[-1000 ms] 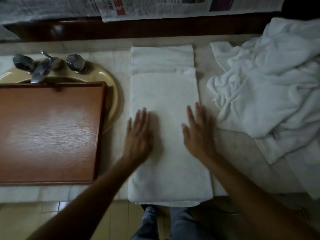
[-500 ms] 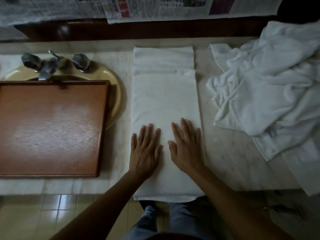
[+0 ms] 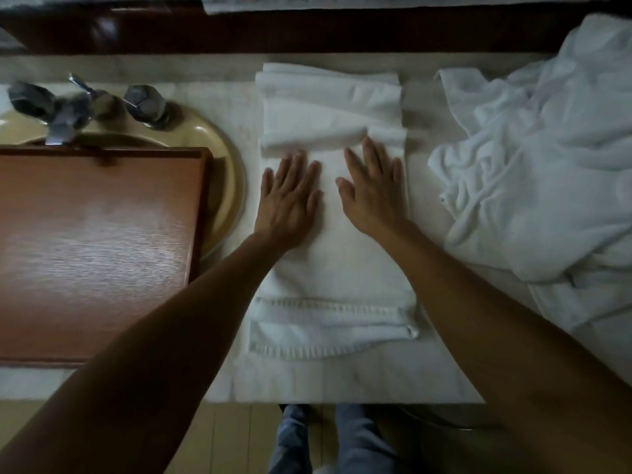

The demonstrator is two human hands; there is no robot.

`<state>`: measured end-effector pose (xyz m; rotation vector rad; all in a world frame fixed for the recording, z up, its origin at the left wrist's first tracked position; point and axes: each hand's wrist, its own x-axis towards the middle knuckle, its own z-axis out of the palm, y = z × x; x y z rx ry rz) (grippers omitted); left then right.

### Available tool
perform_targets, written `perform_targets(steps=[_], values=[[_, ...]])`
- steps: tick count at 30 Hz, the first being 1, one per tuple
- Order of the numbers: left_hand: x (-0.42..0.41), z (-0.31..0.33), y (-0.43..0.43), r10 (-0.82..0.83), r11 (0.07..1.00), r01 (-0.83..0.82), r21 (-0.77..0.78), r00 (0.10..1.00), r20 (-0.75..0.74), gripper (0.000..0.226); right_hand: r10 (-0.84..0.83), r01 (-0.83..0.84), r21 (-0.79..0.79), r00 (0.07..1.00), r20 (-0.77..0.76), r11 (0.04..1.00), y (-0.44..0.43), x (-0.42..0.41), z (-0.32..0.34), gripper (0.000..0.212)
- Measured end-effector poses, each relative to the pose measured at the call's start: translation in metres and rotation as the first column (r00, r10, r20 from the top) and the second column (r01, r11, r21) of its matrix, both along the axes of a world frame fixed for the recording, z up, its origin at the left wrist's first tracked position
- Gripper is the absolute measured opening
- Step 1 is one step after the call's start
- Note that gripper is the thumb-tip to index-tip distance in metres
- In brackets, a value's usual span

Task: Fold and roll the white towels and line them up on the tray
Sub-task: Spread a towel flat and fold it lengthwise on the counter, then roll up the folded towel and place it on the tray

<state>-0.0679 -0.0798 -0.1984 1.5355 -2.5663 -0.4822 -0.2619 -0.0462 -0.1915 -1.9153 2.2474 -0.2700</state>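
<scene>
Bathroom, at the vanity. Left of the left hand (image 3: 290, 196): beige basin (image 3: 227, 172) sunk in a pale stone-look counter (image 3: 342, 381), chrome tap (image 3: 65, 121) and faceted knobs (image 3: 145, 104) at its far rim (wooden tray (image 3: 95, 251) laid across the bowl). Right of the right hand (image 3: 372, 193): heap of white towels (image 3: 547, 165). Nearer than both hands, below the counter edge: tiled floor (image 3: 232, 439). Beyond them: dark wood ledge (image 3: 307, 32).
</scene>
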Motion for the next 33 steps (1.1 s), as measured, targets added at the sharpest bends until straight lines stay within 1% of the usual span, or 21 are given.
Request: perform_targets(steps=[2, 5, 7, 9, 13, 15, 17, 19, 21, 23, 24, 26, 29, 30, 33], values=[[0.004, 0.004, 0.01, 0.025, 1.0, -0.025, 0.002, 1.0, -0.01, 0.06, -0.002, 0.003, -0.017, 0.999, 0.043, 1.0, 0.012, 0.002, 0.005, 0.063], [0.01, 0.011, 0.063, 0.05, 0.999, -0.05, 0.008, 0.997, -0.057, 0.062, -0.03, 0.036, -0.083, 0.997, 0.077, 0.996, 0.061, 0.016, 0.008, 0.061], [0.017, 0.011, 0.101, -0.024, 0.999, 0.025, 0.022, 0.998, -0.061, 0.062, 0.024, -0.022, -0.069, 0.999, 0.029, 0.997, 0.099, 0.028, 0.004, 0.06], [0.032, 0.005, 0.118, -0.069, 0.998, 0.068, -0.005, 0.997, -0.022, 0.06, 0.087, -0.089, -0.048, 0.995, -0.038, 0.995, 0.128, 0.024, 0.0, 0.06], [0.078, 0.002, 0.113, 0.048, 0.999, -0.048, -0.003, 0.999, 0.009, 0.062, 0.057, -0.06, -0.057, 0.997, -0.053, 0.997, 0.151, -0.018, 0.0, 0.056], [0.097, 0.01, 0.122, 0.06, 0.997, -0.06, 0.037, 0.998, 0.008, 0.065, 0.028, -0.024, -0.074, 0.998, 0.052, 0.997, 0.163, -0.031, 0.008, 0.054], [0.1, 0.024, 0.146, 0.039, 0.997, -0.034, 0.075, 0.997, -0.064, 0.068, -0.043, 0.051, -0.031, 0.975, 0.219, 0.998, 0.183, -0.03, 0.028, 0.048], [0.095, 0.033, 0.178, -0.016, 0.992, 0.032, 0.123, 0.991, -0.131, 0.068, -0.085, 0.084, 0.018, 0.931, 0.355, 0.996, 0.214, -0.023, 0.045, 0.041], [0.092, 0.03, 0.201, -0.112, 0.978, 0.134, 0.16, 0.984, -0.142, 0.066, -0.062, 0.046, 0.046, 0.894, 0.444, 0.998, 0.244, -0.015, 0.052, 0.035], [0.093, 0.021, 0.212, -0.194, 0.966, 0.207, 0.156, 0.977, -0.093, 0.064, -0.024, -0.001, 0.054, 0.881, 0.473, 0.999, 0.264, -0.01, 0.049, 0.025], [0.095, 0.018, 0.214, -0.205, 0.965, 0.217, 0.148, 0.975, -0.091, 0.063, -0.02, -0.003, 0.047, 0.874, 0.485, 0.999, 0.269, -0.009, 0.047, 0.021], [0.095, 0.014, 0.214, -0.179, 0.969, 0.197, 0.152, 0.976, -0.121, 0.06, -0.034, 0.014, 0.043, 0.86, 0.508, 0.999, 0.274, -0.006, 0.049, 0.015], [0.092, 0.009, 0.207, -0.169, 0.972, 0.183, 0.148, 0.98, -0.108, 0.053, -0.033, 0.02, 0.032, 0.875, 0.483, 0.999, 0.273, 0.002, 0.056, 0.014], [0.091, 0.01, 0.204, -0.173, 0.973, 0.188, 0.136, 0.979, -0.112, 0.049, -0.051, 0.048, 0.02, 0.878, 0.476, 0.999, 0.273, 0.004, 0.059, 0.014], [0.091, 0.018, 0.202, -0.155, 0.982, 0.173, 0.078, 0.967, -0.2, 0.039, -0.175, 0.184, 0.024, 0.873, 0.456, 0.983, 0.275, 0.01, 0.065, 0.018]])
